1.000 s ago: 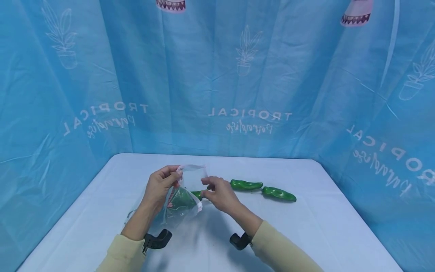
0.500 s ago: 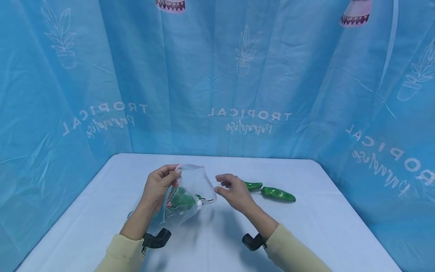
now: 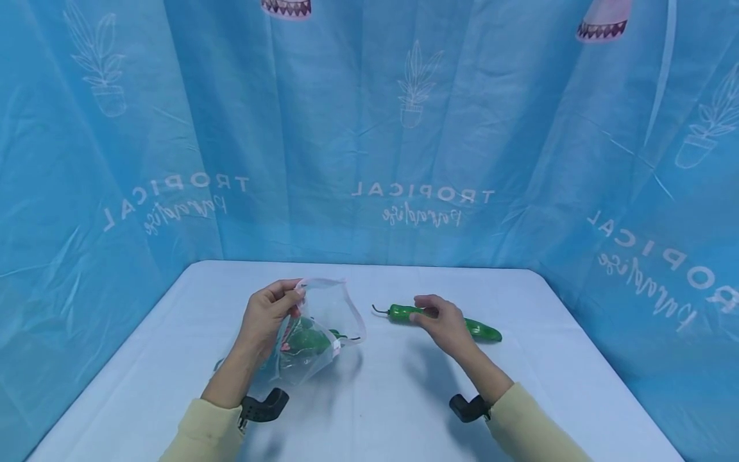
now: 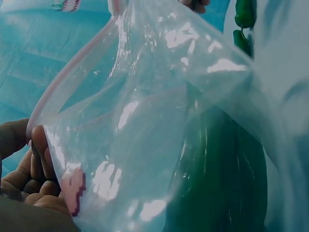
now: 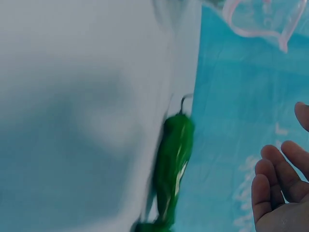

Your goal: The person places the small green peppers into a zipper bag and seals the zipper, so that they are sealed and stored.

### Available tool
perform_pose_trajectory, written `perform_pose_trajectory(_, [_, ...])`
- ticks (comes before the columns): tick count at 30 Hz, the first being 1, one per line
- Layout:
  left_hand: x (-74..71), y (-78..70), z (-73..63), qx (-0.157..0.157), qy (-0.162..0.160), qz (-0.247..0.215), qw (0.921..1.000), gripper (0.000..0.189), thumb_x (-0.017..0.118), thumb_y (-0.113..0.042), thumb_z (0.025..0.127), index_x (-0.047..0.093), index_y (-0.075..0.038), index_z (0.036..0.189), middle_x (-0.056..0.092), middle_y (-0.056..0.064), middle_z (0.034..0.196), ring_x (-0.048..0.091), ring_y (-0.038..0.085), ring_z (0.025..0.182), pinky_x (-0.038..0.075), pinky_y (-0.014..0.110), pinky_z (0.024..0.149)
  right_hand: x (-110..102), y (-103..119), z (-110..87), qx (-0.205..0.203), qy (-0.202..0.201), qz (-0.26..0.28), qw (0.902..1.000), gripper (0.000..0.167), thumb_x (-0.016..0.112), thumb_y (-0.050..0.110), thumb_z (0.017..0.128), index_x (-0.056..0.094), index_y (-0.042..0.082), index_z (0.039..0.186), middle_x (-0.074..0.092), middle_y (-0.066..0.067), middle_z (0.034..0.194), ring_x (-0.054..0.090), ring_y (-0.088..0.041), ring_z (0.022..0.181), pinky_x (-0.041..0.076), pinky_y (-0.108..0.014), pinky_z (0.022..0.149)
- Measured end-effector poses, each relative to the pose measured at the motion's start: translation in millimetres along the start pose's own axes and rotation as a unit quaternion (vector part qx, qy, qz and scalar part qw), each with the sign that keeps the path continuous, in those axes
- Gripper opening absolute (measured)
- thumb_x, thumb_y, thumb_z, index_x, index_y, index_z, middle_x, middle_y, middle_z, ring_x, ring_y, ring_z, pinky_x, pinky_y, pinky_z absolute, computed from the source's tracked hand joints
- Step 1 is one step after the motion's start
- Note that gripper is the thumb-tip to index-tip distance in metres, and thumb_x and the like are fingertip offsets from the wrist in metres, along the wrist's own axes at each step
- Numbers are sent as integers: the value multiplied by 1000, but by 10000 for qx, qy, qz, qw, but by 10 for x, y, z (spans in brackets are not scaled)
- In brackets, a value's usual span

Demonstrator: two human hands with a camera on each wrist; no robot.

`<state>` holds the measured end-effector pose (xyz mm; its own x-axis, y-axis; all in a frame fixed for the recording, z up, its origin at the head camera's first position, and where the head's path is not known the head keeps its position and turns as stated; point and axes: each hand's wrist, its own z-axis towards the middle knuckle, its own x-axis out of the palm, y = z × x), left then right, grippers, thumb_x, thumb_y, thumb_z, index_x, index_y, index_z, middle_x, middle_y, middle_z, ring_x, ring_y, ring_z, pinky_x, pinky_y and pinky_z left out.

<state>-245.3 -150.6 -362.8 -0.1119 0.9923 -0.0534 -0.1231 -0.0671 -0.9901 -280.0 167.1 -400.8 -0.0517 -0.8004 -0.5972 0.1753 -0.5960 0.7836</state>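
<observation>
My left hand pinches the pink-edged rim of a clear zip bag by one upper corner. Inside the bag lies a green pepper, seen hazily through the plastic in the left wrist view. The bag's mouth gapes to the right. Over on the right, my right hand hovers above a long green chili pepper, thumb and fingers apart. In the right wrist view a gap shows between the fingers and that chili pepper. A second chili pepper lies end to end with it, partly behind the hand.
All this is on a white-covered table with rounded far corners. A blue printed curtain encloses the back and both sides. Dark cameras, such as the right one, jut from both wrists.
My right hand has left the bag's mouth and moved right, over the chili peppers. The bag's opening shows more fully. My left hand keeps its hold almost unmoved.
</observation>
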Motion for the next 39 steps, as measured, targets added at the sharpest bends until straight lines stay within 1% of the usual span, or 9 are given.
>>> perform_pose_trajectory(4, [-8, 11, 5, 16, -9, 22, 10000, 38, 63, -28, 90, 60, -2, 118, 61, -10, 76, 55, 7, 66, 48, 23, 73, -124, -185, -15, 211, -82, -188, 9996, 40, 69, 24, 85, 61, 13, 122, 65, -9, 120, 59, -23, 111, 51, -39, 91])
perform_pose_trajectory(9, [-14, 20, 13, 53, 10, 33, 10000, 38, 63, -29, 90, 60, -2, 117, 61, -10, 76, 55, 7, 66, 48, 24, 74, -277, -375, -31, 459, -164, -309, 9983, 41, 67, 26, 87, 59, 12, 124, 63, -11, 122, 57, -25, 112, 52, -38, 87])
perform_pose_trajectory(15, [-17, 18, 6, -4, 5, 61, 10000, 39, 63, -30, 90, 60, -3, 118, 61, -10, 76, 55, 7, 66, 48, 24, 76, -431, -570, -20, 702, -265, -493, 9960, 43, 64, 29, 88, 57, 10, 126, 60, -13, 127, 53, -31, 119, 49, -43, 93])
perform_pose_trajectory(19, [-17, 20, 2, 13, 3, 45, 10000, 39, 63, -29, 90, 60, -3, 118, 61, -10, 76, 55, 7, 66, 48, 23, 73, -510, -700, -8, 917, -327, -562, 9937, 46, 63, 30, 89, 55, 9, 128, 58, -15, 129, 51, -32, 120, 49, -44, 92])
perform_pose_trajectory(26, [-17, 22, -3, 1, 24, -12, 10000, 38, 63, -29, 90, 60, -2, 118, 61, -9, 76, 54, 7, 65, 49, 22, 69, -618, -927, 30, 1114, -363, -772, 9901, 50, 61, 32, 90, 51, 6, 131, 54, -18, 133, 47, -37, 125, 45, -49, 97])
perform_pose_trajectory(34, [-18, 18, -7, 34, 42, 59, 10000, 39, 63, -30, 90, 60, -3, 118, 61, -10, 76, 54, 7, 66, 49, 23, 71, -681, -1096, 59, 1343, -255, -817, 9872, 54, 60, 33, 90, 49, 4, 133, 51, -20, 135, 42, -40, 129, 40, -53, 101])
perform_pose_trajectory(39, [-17, 25, -4, 5, 66, 40, 10000, 39, 63, -31, 90, 60, -3, 118, 61, -10, 76, 54, 7, 66, 49, 23, 69, -703, -1191, 63, 1429, -202, -908, 9854, 55, 61, 33, 89, 49, 2, 133, 50, -22, 136, 40, -43, 130, 38, -55, 103])
